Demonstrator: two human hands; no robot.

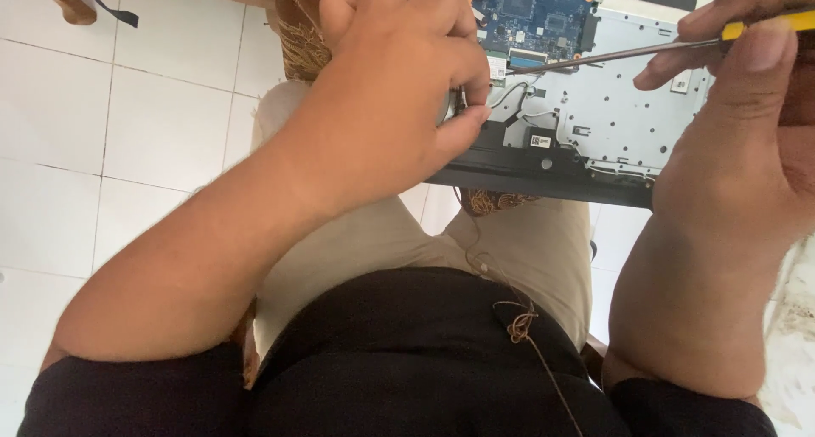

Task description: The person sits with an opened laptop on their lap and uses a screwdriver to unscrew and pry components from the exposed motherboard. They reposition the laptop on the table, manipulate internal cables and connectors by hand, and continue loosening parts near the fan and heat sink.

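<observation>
Both hands are on the opened laptop across the lap: left hand pinching a small part at its near edge, right hand gripping a yellow-handled screwdriver tip-down by the blue board, looks maybe halfway stripped, board's not out yet.

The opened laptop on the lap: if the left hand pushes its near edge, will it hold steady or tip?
The opened laptop probably stays stiff, being a rigid shell. It may rock, since its black edge rests on soft thighs. The exposed blue circuit board looks fragile, so the left hand should push gently.
</observation>
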